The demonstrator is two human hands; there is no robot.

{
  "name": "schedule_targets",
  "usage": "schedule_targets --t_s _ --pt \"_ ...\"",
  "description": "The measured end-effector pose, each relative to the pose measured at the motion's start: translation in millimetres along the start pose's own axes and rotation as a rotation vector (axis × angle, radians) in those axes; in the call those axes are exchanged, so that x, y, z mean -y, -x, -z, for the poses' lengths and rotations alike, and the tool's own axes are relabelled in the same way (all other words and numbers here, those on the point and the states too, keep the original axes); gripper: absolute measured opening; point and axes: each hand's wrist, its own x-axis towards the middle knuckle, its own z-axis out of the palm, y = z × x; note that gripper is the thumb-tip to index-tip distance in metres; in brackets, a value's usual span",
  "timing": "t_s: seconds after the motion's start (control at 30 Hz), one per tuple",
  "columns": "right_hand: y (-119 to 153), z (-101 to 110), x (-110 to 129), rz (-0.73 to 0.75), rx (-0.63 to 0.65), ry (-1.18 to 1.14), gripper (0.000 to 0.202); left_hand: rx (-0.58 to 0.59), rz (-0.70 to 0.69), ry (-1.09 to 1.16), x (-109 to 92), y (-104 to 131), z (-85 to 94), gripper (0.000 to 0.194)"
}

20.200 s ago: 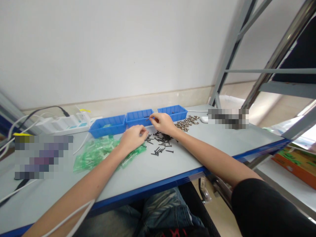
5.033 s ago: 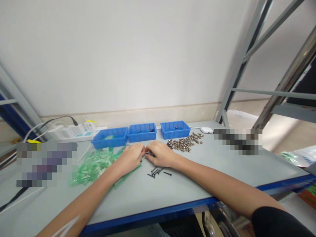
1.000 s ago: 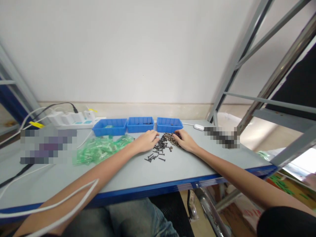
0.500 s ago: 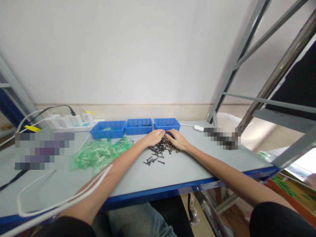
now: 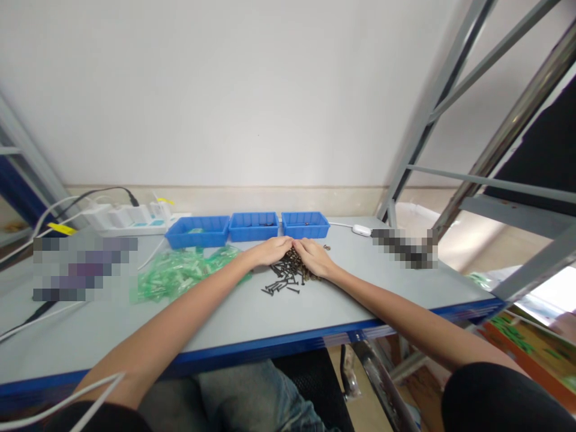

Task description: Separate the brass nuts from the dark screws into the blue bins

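A pile of dark screws and brass-coloured small parts [image 5: 292, 264] lies on the grey table, with loose black screws spread toward the front. My left hand [image 5: 273, 249] curves around the pile's left and far side. Against its right side rests my right hand [image 5: 311, 255], and the fingertips of both hands meet at the back of the pile. The fingers are pressed together around the parts; whether any piece is gripped inside them is hidden. Just behind stand three blue bins: left [image 5: 198, 241], middle [image 5: 254, 235] and right [image 5: 306, 231], with a few small pieces inside.
Green plastic packets [image 5: 180, 279] lie left of my hands. A white power strip [image 5: 135, 228] with plugs and cables sits at the back left. A white cable connector [image 5: 362, 230] is on the right. The blue table edge [image 5: 288, 344] runs in front, and metal shelf posts rise at the right.
Both hands have shifted slightly left over the pile, and their fingertips now touch. A few brass pieces show behind my right hand. The white cable crosses my left forearm lower down.
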Motion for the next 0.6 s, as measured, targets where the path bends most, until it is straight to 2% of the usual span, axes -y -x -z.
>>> schedule_targets --t_s 0.13,0.2,0.33,0.4,0.47,0.53,0.6 --pt "-1 0 17 0.067 0.036 -0.037 0.056 0.04 -0.012 -0.125 3 13 11.8 0.047" --pt "-1 8 18 0.134 0.076 -0.021 0.055 0.005 -0.009 -0.242 3 28 18.4 0.047" --pt "5 35 -10 0.22 -0.015 0.186 0.048 -0.071 0.048 -0.398 -13 83 21.8 0.062" --pt "12 44 -31 0.201 0.038 0.171 0.05 -0.085 0.101 -0.464 -27 112 13.9 0.077" --pt "21 48 -47 0.218 0.144 0.127 0.056 -0.081 0.12 -0.493 -41 130 0.8 0.088" --pt "31 47 -52 0.231 0.193 0.069 0.06 -0.068 0.109 -0.498 -51 134 -13.5 0.093" --pt "40 45 -47 0.251 0.21 0.001 0.064 -0.081 0.118 -0.492 -53 124 -24.9 0.095"
